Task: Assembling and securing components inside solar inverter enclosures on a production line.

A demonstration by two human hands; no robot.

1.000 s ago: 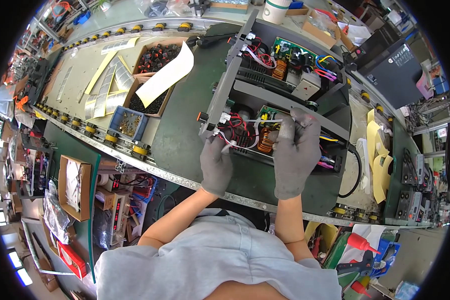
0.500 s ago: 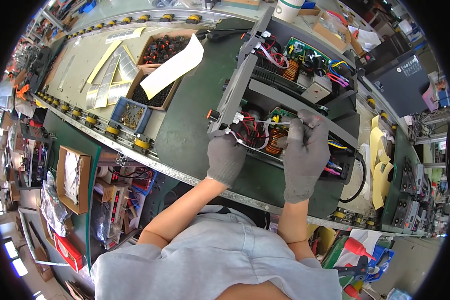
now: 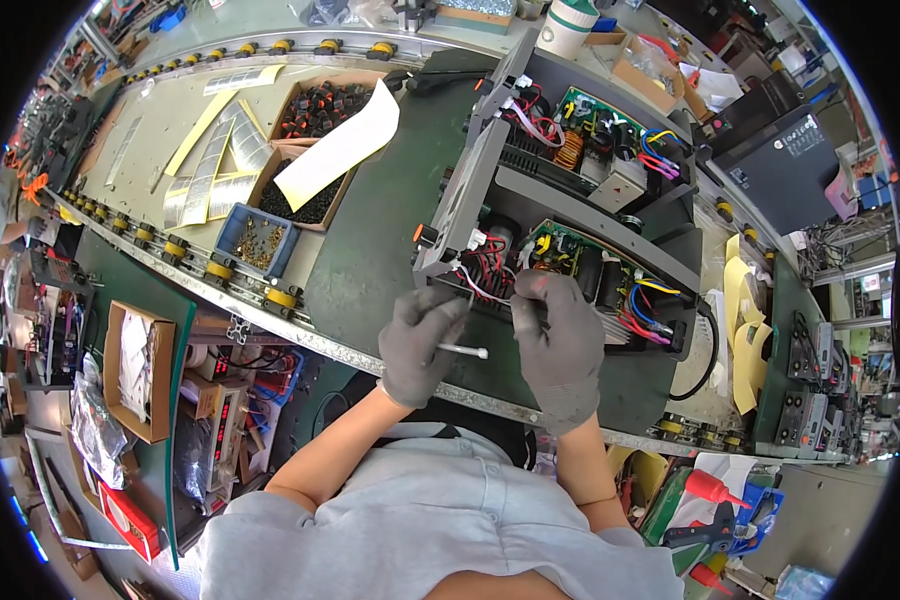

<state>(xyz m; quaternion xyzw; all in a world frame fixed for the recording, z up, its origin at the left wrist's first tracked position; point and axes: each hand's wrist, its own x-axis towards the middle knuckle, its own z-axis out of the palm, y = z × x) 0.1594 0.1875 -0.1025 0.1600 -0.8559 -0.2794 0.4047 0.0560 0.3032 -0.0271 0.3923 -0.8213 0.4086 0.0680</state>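
Along the near edge of the open grey chassis [image 3: 463,205], the gloved left hand [image 3: 415,345] grasps a slim white strip [image 3: 464,350], held just outside; the gloved right hand [image 3: 562,350] curls beside the red wires [image 3: 490,256] within, its hold hidden. No pale strip now spans the chassis interior toward that hand, leaving components rightward uncovered.

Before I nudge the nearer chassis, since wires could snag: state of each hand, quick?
Left hand: closed, holding a thin white strip.
Right hand: curled near the red wires; whether it grips anything cannot be told.
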